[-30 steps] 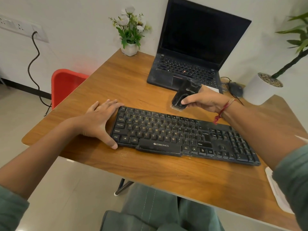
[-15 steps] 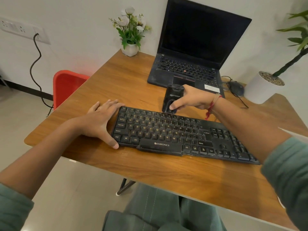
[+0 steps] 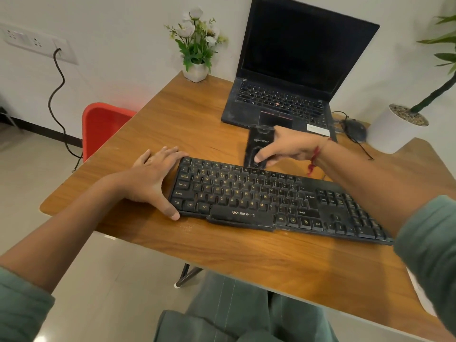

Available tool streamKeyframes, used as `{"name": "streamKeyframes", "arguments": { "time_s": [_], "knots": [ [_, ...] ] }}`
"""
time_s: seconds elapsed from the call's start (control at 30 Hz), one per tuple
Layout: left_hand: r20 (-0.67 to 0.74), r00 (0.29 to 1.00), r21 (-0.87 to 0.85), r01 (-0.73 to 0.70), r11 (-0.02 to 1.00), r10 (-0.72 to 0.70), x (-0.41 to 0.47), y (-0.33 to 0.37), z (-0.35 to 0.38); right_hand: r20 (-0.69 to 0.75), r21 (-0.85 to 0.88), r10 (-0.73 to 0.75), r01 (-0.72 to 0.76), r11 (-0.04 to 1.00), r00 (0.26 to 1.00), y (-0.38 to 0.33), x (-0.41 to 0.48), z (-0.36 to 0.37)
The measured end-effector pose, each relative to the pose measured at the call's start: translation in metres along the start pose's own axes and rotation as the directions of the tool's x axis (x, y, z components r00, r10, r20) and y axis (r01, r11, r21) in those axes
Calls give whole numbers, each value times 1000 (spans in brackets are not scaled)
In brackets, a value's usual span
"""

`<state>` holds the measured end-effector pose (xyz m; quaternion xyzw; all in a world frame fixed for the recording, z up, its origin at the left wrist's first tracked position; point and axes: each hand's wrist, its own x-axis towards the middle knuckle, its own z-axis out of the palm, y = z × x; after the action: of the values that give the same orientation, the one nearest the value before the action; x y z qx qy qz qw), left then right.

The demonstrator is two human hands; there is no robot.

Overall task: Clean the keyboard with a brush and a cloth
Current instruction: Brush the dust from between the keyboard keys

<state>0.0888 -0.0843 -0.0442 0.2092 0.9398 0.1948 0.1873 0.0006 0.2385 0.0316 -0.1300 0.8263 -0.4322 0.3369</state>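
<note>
A dusty black keyboard (image 3: 271, 201) lies across the middle of the wooden table (image 3: 246, 257). My left hand (image 3: 153, 178) rests flat against its left end, fingers spread and thumb at the front corner. My right hand (image 3: 286, 148) grips a black brush (image 3: 259, 144) and holds it upright at the keyboard's back edge, over the function-key row. The bristles are hidden behind the brush body and my thumb. A white cloth (image 3: 422, 294) shows partly at the table's right edge, behind my right sleeve.
An open black laptop (image 3: 293, 70) stands at the back of the table, with a black mouse (image 3: 354, 129) and its cable to the right. A white flower pot (image 3: 196, 70) sits at the back left corner. A red chair (image 3: 103, 124) stands left; a large white planter (image 3: 397, 129) is at the far right.
My right hand has carried the brush leftward along the keyboard's back edge and turned it from tilted to upright. My left hand has stayed on the keyboard's left end.
</note>
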Motion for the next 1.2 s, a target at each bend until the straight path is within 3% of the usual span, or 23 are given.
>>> {"name": "streamKeyframes", "arguments": {
  "time_s": [0.27, 0.4, 0.5, 0.77, 0.93, 1.1, 1.2],
  "knots": [
    [2, 1000, 4, 4, 1000, -4, 1, 0, 0, -19, 22, -81, 81, 996, 997, -28, 42, 45],
    [-6, 1000, 12, 0, 1000, 0, 1, 0, 0, 18, -55, 13, -12, 998, 1000, -4, 9, 4],
    [1, 1000, 2, 0, 1000, 0, 0, 1, 0, -61, -57, 76, -79, 995, 995, 12, -17, -20],
    [11, 1000, 14, 8, 1000, -8, 1, 1, 0, 2, -33, -65, 65, 997, 998, -25, 32, 33],
    [19, 1000, 25, 16, 1000, -17, 0, 3, -1, -33, -30, -125, 124, 992, 992, -49, 65, 69],
    [-3, 1000, 10, 2, 1000, -2, -1, 3, 0, 51, -74, -46, 50, 996, 998, -23, 34, 27],
    [-7, 1000, 11, 5, 1000, -5, -1, 2, 0, 4, -91, 30, -29, 995, 1000, -2, 4, -5]
  ]
}}
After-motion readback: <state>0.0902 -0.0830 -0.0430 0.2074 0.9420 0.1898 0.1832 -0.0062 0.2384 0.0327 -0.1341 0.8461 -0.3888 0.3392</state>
